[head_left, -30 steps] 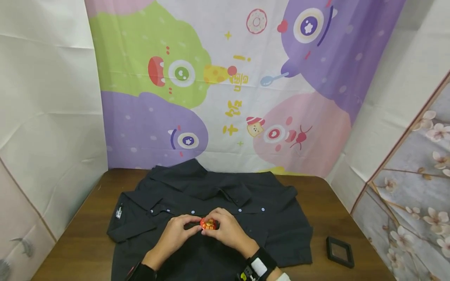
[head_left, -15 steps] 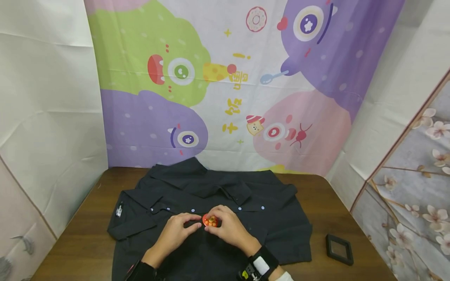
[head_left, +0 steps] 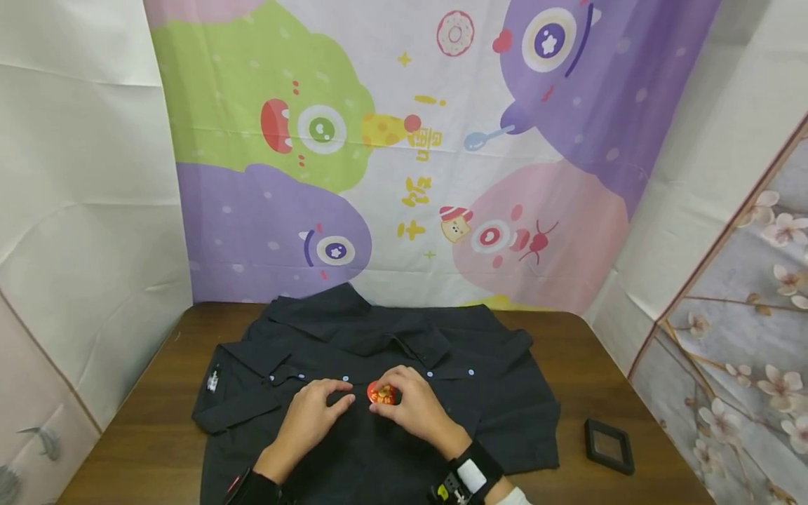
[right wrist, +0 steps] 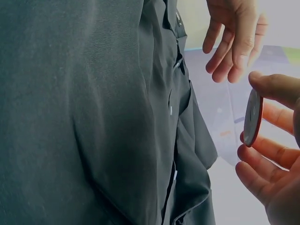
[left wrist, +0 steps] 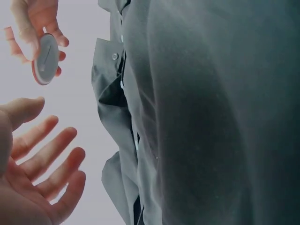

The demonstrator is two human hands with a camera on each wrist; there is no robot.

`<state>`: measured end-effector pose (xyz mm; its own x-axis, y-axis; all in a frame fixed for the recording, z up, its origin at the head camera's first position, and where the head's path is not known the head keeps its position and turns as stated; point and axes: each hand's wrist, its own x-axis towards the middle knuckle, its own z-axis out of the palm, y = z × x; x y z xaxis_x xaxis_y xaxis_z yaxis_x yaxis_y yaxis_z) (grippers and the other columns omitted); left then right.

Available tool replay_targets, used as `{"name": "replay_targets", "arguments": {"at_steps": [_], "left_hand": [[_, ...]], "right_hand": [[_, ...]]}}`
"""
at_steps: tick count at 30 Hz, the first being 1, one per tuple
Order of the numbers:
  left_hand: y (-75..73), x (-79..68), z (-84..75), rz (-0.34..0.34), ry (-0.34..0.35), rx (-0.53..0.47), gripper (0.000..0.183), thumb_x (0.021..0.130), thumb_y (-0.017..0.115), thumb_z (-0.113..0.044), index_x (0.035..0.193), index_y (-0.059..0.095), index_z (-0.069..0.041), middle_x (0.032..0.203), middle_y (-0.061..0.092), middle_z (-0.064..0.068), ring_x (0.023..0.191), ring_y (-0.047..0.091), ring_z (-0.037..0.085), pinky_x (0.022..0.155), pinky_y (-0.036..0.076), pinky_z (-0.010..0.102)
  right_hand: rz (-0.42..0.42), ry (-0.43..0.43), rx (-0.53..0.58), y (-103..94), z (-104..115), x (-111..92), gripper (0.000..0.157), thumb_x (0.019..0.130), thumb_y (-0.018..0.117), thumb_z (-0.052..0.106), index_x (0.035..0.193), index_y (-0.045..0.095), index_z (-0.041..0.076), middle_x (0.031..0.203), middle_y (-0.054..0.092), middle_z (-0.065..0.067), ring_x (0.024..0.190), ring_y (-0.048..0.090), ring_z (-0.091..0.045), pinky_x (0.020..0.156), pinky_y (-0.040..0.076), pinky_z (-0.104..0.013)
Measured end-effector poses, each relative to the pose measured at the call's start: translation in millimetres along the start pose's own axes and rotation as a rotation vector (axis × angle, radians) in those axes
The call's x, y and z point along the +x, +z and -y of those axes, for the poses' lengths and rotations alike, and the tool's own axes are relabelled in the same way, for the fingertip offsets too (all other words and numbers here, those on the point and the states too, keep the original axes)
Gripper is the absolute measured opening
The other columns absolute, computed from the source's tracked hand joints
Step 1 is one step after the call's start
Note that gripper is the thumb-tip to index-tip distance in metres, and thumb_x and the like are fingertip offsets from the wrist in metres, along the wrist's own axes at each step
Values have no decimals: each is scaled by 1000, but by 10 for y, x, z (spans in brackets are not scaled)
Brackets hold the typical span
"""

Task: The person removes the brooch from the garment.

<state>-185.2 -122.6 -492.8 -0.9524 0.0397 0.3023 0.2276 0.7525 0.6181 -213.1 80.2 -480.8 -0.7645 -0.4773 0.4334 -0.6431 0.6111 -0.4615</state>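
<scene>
Between thumb and fingers my right hand [head_left: 418,408] pinches a round red-and-gold pin badge [head_left: 377,394] by its edge. The left wrist view shows the badge's grey-white back [left wrist: 46,61] with a thin pin lying across it. To the left, my left hand [head_left: 309,415] holds nothing; its fingers [left wrist: 51,150] are spread and relaxed, with a small gap to the badge. Both hands are over a black short-sleeved shirt [head_left: 353,449] spread across the table. Pale buttons [head_left: 346,379] run along its placket, just beyond the hands.
A small black square frame [head_left: 609,447] lies on the brown wooden table [head_left: 145,428] at the right, beside the shirt. A cartoon-printed cloth [head_left: 410,266] hangs behind the far table edge. The shirt collar [head_left: 419,347] lies beyond the placket.
My left hand has let go of the badge and moved slightly left. My right hand has kept its pinch and shifted the badge a little right, away from the left fingertips.
</scene>
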Motion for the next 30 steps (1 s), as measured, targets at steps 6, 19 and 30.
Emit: {"name": "replay_targets", "arguments": {"at_steps": [6, 19, 30], "left_hand": [[-31, 13, -2, -15, -1, 7, 20, 86, 74, -24, 100, 76, -10, 108, 74, 8, 107, 66, 30, 92, 50, 52], [-33, 2, 34, 9, 78, 8, 24, 85, 75, -25, 104, 73, -11, 115, 70, 8, 115, 61, 29, 100, 47, 50], [-38, -32, 64, 40, 72, 9, 31, 86, 74, -28, 111, 71, -10, 124, 66, 11, 123, 56, 33, 101, 43, 58]], "right_hand": [[3, 9, -6, -39, -1, 44, 26, 73, 86, 27, 92, 71, 17, 97, 65, 4, 92, 58, -12, 81, 51, -29], [-55, 27, 0, -99, -23, 40, 27, 74, 85, 28, 95, 72, 16, 99, 67, 2, 91, 58, -13, 78, 50, -29], [-68, 54, 19, -121, -50, -33, 28, 75, 84, 30, 96, 72, 17, 98, 67, 4, 89, 58, -10, 78, 51, -27]]}}
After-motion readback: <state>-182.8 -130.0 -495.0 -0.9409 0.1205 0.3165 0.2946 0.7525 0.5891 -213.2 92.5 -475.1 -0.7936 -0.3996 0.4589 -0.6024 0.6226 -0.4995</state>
